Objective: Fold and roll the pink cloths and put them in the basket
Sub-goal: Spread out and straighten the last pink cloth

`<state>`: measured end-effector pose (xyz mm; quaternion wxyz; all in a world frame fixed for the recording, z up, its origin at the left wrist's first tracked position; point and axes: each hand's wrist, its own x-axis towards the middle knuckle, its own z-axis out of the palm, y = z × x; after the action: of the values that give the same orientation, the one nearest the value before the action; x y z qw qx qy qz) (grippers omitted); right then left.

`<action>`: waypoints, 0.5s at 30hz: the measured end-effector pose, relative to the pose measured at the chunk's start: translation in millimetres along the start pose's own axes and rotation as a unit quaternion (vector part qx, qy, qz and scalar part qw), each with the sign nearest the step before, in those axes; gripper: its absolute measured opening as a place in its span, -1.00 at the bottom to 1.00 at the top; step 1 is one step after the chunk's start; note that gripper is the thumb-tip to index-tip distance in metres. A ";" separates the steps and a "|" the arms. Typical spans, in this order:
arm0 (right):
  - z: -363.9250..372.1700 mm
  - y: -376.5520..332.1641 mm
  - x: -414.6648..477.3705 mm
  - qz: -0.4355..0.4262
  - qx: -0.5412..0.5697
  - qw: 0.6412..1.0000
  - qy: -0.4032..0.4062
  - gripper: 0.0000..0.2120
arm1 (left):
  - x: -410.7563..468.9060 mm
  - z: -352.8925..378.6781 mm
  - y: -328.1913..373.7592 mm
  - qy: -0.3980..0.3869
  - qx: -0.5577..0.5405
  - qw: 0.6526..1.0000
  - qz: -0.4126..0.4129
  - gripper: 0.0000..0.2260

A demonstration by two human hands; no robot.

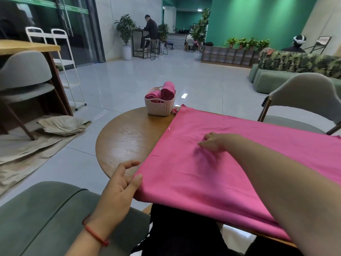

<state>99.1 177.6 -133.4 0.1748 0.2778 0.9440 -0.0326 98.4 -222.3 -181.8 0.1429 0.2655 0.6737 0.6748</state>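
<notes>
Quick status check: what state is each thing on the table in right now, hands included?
pink cloth: spread flat over the table, not rolled, near edge overhanging.
basket: upright at the table's far edge, holding rolls.
rolled cloths: rolled up, standing in the basket, one above the rim.
left hand: open, thumb touching the cloth's near-left corner.
right hand: open, fingers resting on the cloth's middle.

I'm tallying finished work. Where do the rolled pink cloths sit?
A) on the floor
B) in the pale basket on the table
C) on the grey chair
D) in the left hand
B: the rolled pink cloths stand in the pale basket at the far edge of the round wooden table.
</notes>
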 end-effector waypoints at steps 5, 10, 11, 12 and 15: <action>5.8 2.2 0.6 0.000 0.026 1.000 0.004 -0.18 | 7.6 -12.2 -11.0 0.026 0.086 0.995 -0.034 -0.67; 20.4 5.4 -11.8 -0.014 0.021 0.998 0.052 -0.13 | 13.1 -7.7 -4.7 0.089 0.281 0.956 0.004 -0.60; 26.6 5.3 -15.2 -0.017 0.021 0.997 0.067 -0.13 | 17.0 -4.0 0.2 0.081 0.296 0.952 0.015 -0.63; 33.7 5.2 -18.0 -0.020 0.026 0.996 0.079 -0.13 | 22.4 0.1 3.8 0.065 0.320 0.945 0.034 -0.67; 51.0 7.2 -25.3 -0.030 0.055 0.992 0.112 -0.15 | 47.2 21.0 15.8 -0.001 0.436 0.894 0.102 -0.69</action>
<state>138.7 162.6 -172.1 0.0511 0.2609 0.9623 -0.0578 73.9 -179.7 -159.4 -0.0559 0.3688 0.8693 0.3242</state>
